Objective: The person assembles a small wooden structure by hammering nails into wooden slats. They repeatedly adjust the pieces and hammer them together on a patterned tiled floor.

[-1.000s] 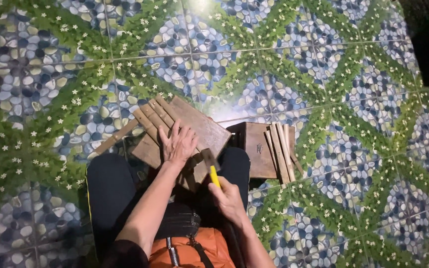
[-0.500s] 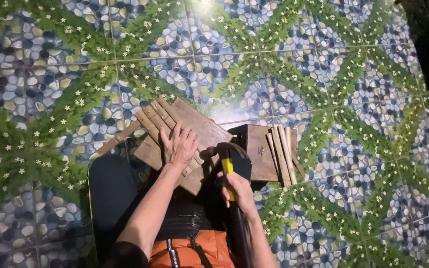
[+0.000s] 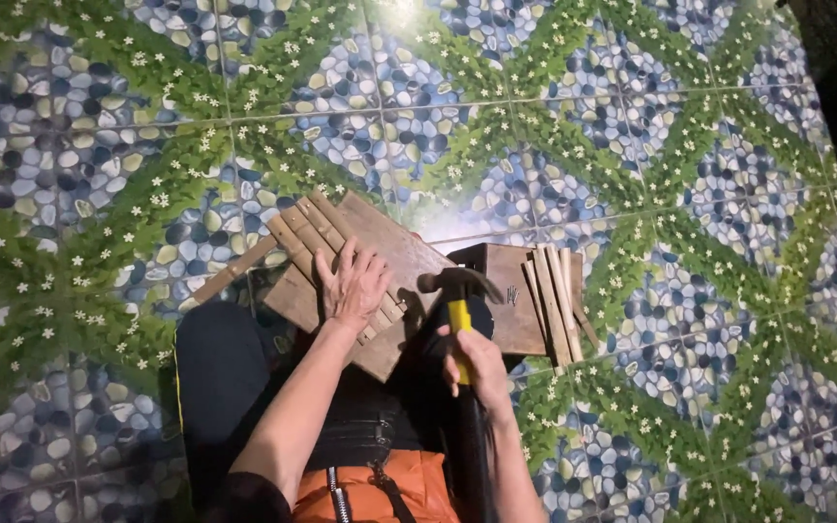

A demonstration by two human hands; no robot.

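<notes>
A: Hammering seems to be the step in hand. The right hand (image 3: 478, 366) has its fingers wrapped around a hammer (image 3: 457, 302) with a yellow handle, its head raised just above the wooden panel (image 3: 391, 254).

B: And the left hand (image 3: 355, 287)?

A: It lies flat, fingers spread open, pressing on the slats (image 3: 312, 230) on top of that panel, which rests across the person's lap over the tiled floor (image 3: 632, 116).

B: What does the next move call for?

A: I judge a square blow, clear of the pressing fingers. A second stack of wood (image 3: 535, 295) lies just beside the hammer head.
</notes>
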